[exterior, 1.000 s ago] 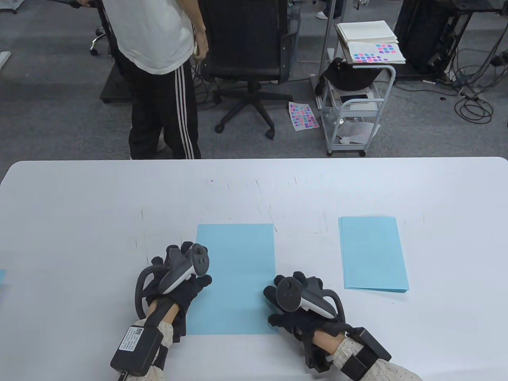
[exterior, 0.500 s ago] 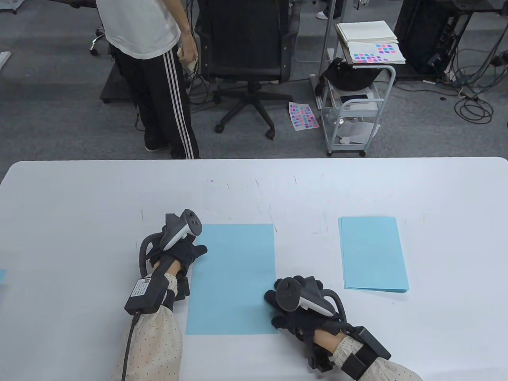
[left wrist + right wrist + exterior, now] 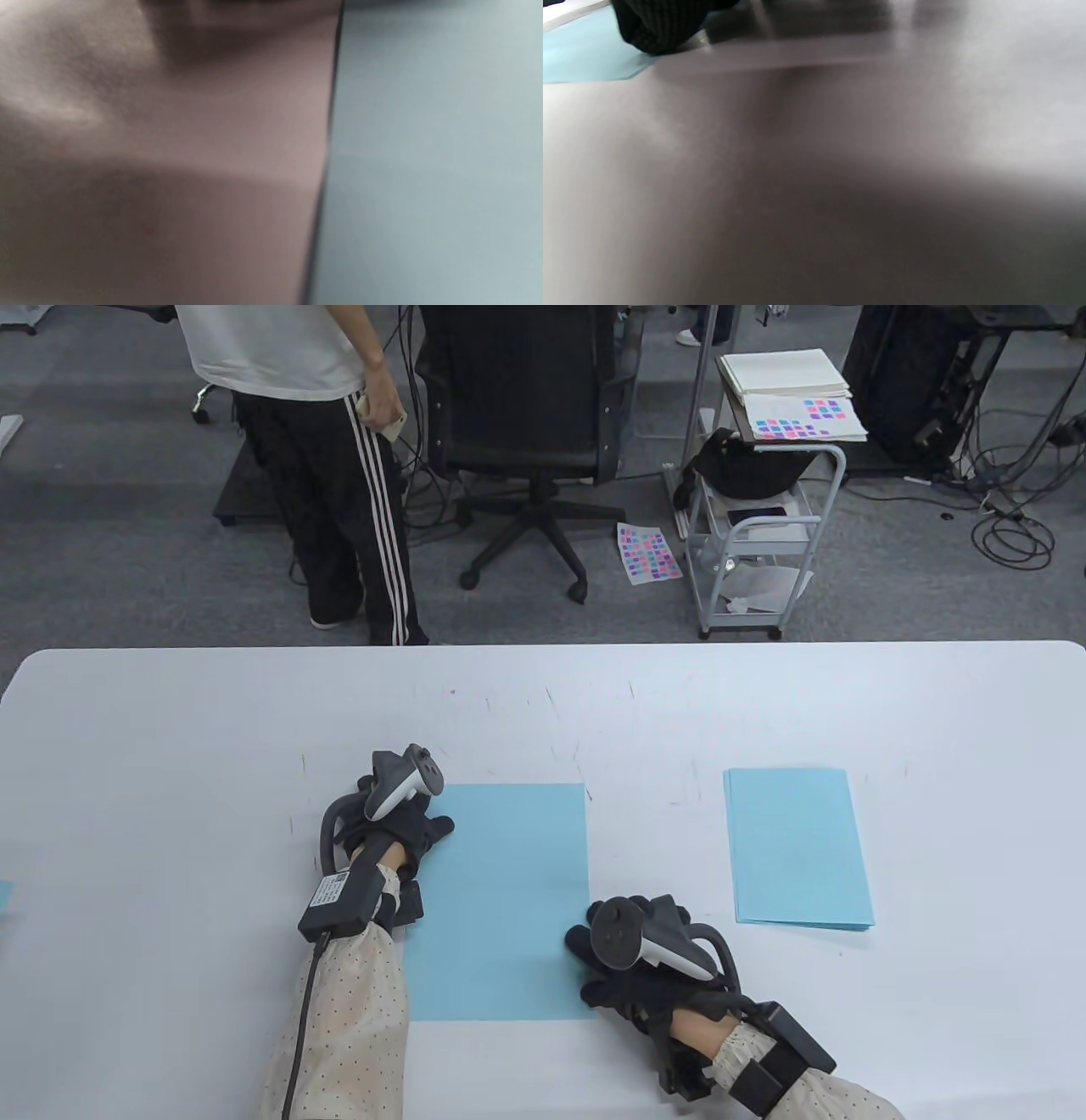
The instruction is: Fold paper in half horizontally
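A: The blue sheet (image 3: 501,899) is seen lying flat and unfolded on the white tabletop (image 3: 170,746), well to the left of the stack of blue paper (image 3: 797,848). No crease has been made yet.

B: How are the hands placed?

A: The left hand (image 3: 407,823) is laid over the sheet's far-left corner. The right hand (image 3: 632,963) is set against the sheet's right edge, toward the near-right corner. Whether either grip is closed on the paper cannot be told; the fingers are hidden under the trackers.

B: What should be minded in this step?

A: It is judged that an edge is about to be lifted. The paper should be pinched lightly at matching corners, carried over so that edge meets edge, and held aligned before any crease is pressed. If one corner is raised alone, a skewed fold may result.

B: What is gained from the wrist views?

A: In the left wrist view the sheet's left edge (image 3: 331,127) is shown close up, lying flush on the tabletop with only a thin shadow line. In the right wrist view a gloved fingertip (image 3: 657,25) is shown at the sheet's corner (image 3: 585,63), which the table view hides. Only the table view shows the whole sheet and both hands.
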A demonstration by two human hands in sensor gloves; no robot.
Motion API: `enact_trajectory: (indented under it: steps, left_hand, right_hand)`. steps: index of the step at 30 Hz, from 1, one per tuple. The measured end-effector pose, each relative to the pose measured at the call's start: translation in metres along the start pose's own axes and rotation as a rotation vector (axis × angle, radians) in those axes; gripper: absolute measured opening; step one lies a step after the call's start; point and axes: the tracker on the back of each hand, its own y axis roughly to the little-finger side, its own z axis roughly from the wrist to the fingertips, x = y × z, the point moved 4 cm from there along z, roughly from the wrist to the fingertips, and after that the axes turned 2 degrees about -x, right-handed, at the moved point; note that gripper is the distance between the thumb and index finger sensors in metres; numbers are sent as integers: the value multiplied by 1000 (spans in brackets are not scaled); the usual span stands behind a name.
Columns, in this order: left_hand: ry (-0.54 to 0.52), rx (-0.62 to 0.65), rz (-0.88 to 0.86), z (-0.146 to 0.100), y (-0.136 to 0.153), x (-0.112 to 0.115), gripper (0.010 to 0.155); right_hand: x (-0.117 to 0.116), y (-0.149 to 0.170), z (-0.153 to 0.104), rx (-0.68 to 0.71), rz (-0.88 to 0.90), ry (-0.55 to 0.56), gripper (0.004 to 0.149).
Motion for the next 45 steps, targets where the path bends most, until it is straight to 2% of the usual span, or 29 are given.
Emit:
enact_trajectory:
  steps: [6,12,16,20,22,26,29,32,45]
  left_hand:
    - [-61,12,30,-6,0,-3,73]
    - [-57,66,-20,-16,2,-13,66]
    - [-46,121,-128,-23,3,-20,72]
    - [-54,148,-196,-30,2,-28,96]
    - [-71,164,-228,-34,1,-32,100]
    - [-152,205,-257,-46,-1,-43,88]
    - [-153,270,-264,-56,-3,-47,64]
    - [-186,293,-257,-69,-1,-49,51]
    - [-202,352,-242,-113,22,-44,47]
  right_hand:
    - [0,0,0,2,0,2,68]
    - [0,0,1,1,0,3,68]
    - [0,0,1,0,-2,5,68]
    - [0,0,1,0,-2,6,68]
    - [0,0,1,0,-2,6,68]
    - [0,0,1,0,-6,10,68]
    - [0,0,1,-2,-6,12,67]
    - [0,0,1,-6,-11,13,67]
    - [-1,0,1,-15,-10,7,68]
